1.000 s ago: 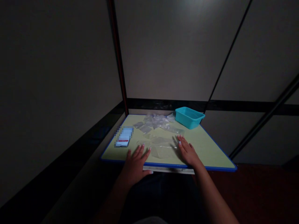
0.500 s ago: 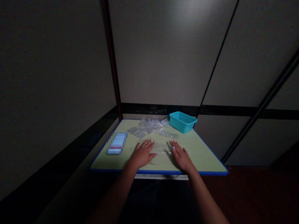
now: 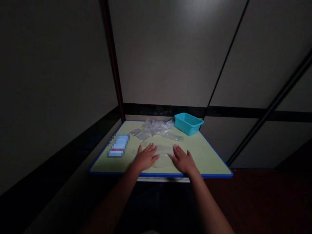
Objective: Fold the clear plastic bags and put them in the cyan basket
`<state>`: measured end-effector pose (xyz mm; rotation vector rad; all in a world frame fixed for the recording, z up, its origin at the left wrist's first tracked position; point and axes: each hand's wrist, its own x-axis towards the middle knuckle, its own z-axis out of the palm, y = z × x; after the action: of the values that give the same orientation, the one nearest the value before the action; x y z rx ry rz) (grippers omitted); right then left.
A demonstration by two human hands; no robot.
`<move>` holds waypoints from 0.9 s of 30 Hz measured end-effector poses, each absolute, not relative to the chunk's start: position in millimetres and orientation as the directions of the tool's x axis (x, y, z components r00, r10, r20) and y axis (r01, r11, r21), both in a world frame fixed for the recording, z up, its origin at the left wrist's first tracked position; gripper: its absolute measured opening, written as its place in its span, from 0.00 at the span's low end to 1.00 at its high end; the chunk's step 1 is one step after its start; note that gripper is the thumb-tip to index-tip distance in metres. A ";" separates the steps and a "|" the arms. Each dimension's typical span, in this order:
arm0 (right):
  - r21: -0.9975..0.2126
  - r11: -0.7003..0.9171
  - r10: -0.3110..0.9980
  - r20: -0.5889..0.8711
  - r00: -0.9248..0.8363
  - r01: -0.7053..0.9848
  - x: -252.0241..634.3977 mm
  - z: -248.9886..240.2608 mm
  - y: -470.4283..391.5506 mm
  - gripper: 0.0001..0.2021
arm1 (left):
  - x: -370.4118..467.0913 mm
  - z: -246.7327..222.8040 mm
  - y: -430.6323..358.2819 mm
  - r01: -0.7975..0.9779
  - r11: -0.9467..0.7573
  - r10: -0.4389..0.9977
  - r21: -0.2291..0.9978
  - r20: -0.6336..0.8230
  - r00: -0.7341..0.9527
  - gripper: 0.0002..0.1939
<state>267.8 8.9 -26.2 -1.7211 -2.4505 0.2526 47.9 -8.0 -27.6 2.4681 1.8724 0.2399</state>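
A clear plastic bag [image 3: 163, 150] lies flat on the table near its front edge. My left hand [image 3: 145, 158] rests palm down on the bag's left part, fingers spread. Flat on its right part is my right hand [image 3: 184, 160], with the fingers stretched out and the thumb toward the middle. Parts of the bag are hidden under both palms. Beyond the hands sits a loose heap of clear plastic bags [image 3: 156, 126], some crumpled and some flat.
A turquoise plastic basin [image 3: 188, 124] stands at the table's back right corner. On the left lies a blurred-out, bright rectangular thing [image 3: 119, 145]. The table [image 3: 207, 159] has a blue edge and stands against panelled walls.
My right hand has moved left, closer to my left hand, and now lies on the bag. My left hand stays about where it was. The whole view has shifted slightly.
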 end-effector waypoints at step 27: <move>-0.260 0.273 0.961 0.027 -0.275 0.926 267.8 -24.9 11.8 0.26 | 118.2 -17.6 8.5 0.948 -0.273 0.960 0.161 -0.016 0.280 0.27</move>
<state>267.8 11.8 -24.9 -1.7697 -2.3571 0.2877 118.2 8.5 -17.6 2.3984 1.8020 0.1259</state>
